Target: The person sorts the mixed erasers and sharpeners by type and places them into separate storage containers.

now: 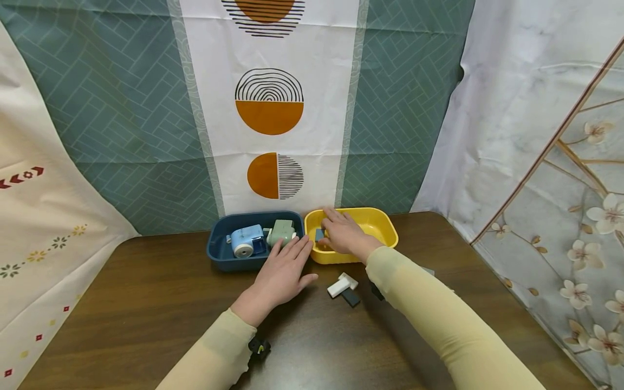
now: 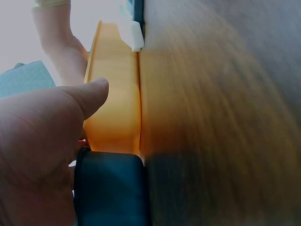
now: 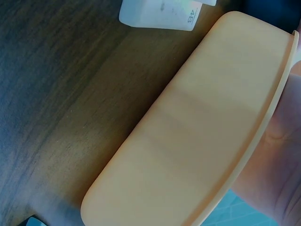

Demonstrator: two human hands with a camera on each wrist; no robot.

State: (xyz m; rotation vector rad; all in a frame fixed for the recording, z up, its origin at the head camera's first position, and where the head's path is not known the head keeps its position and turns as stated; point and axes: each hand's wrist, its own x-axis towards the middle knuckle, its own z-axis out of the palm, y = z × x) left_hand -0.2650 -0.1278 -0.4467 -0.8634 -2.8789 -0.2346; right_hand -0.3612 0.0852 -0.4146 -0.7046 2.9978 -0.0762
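My left hand reaches over the front right corner of the dark blue tray, fingers straight and thumb out to the side. Its fingertips lie close to a green crank pencil sharpener; a blue sharpener sits left of that one. Over the left part of the yellow tray, my right hand has its fingers spread and pointing in, right beside a blue-grey block. In the right wrist view, the yellow tray's outer wall covers those fingers.
In front of the yellow tray lie a white eraser, a second white piece and a dark block. A grey item shows partly behind the right sleeve. Patterned cloths hang behind and beside the wooden table.
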